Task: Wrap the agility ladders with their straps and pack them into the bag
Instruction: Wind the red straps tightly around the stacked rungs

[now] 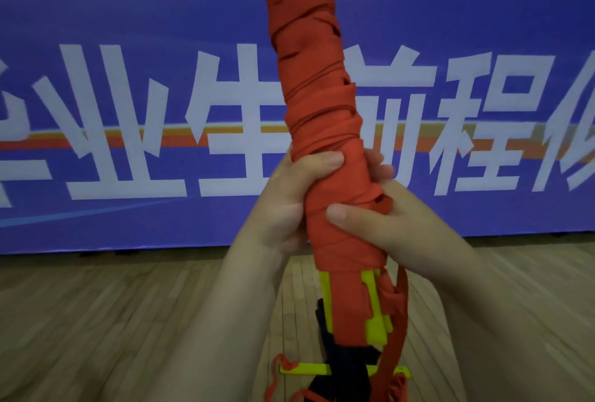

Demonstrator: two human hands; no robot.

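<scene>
An agility ladder bundle (317, 105) stands upright in front of me, its yellow rungs (375, 311) wound tightly in red strap. My left hand (289, 205) grips the bundle from the left, thumb across its front. My right hand (380, 218) grips it from the right, a little lower, thumb pressed on the wrapping. A loose red strap end (397, 321) hangs down from below my right hand. Dark fabric (344, 366), possibly the bag, shows under the bundle's lower end; I cannot tell for sure.
Another yellow rung (306, 369) with tangled red strap (277, 376) lies on the wooden floor (112, 321) below the bundle. A long blue banner (128, 96) with large white characters stands across the back.
</scene>
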